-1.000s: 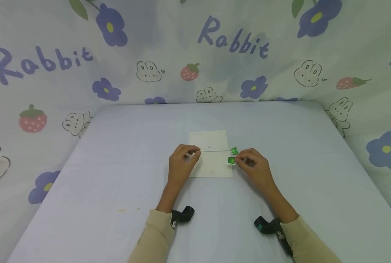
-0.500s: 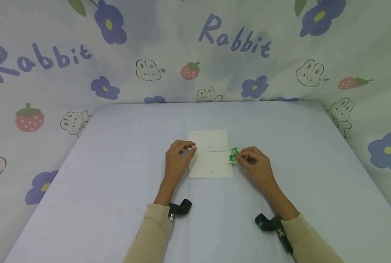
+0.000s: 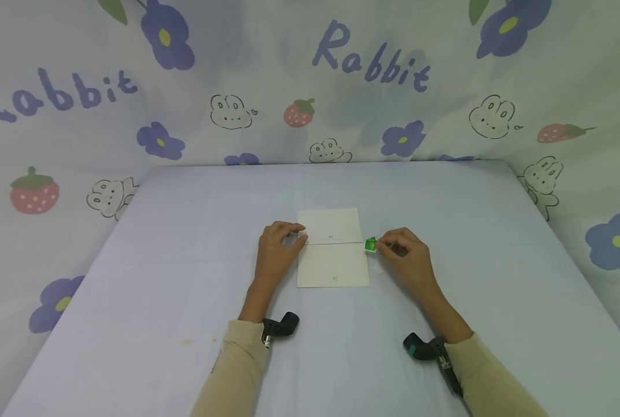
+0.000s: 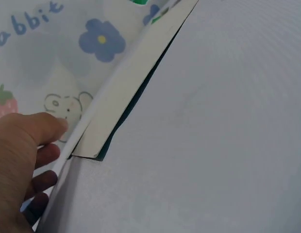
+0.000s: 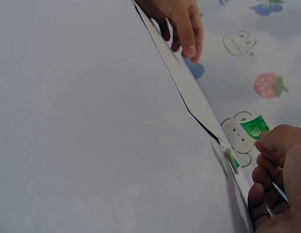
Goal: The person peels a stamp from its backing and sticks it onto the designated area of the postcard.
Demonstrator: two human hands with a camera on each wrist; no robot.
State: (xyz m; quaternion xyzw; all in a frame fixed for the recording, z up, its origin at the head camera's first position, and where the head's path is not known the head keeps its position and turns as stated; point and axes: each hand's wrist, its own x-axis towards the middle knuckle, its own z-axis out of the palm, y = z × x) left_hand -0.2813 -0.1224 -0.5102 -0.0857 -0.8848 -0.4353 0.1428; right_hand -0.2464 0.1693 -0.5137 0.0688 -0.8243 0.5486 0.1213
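Note:
Two cream cards lie edge to edge on the white table, an upper card [image 3: 333, 223] and a lower card [image 3: 333, 263], each with a tiny printed mark. My right hand [image 3: 409, 258] pinches a small green stamp [image 5: 254, 127] between thumb and finger, just beyond the cards' right edge. A second green stamp [image 5: 233, 160] lies beneath it near the card edge, mostly hidden in the head view. At the upper card's left edge is my left hand [image 3: 277, 252], its thumb and fingers apart. Nothing shows between them.
The white-covered table [image 3: 195, 243] reaches past both hands. A patterned curtain [image 3: 268, 69] hangs behind and at the sides. Black wrist cameras sit on both forearms; a small yellowish stain [image 3: 186, 342] marks the cloth at front left.
My left hand has drawn back leftward from the seam between the cards. The right hand has lifted the pinched stamp slightly up and rightward, so it now overlaps the other stamp.

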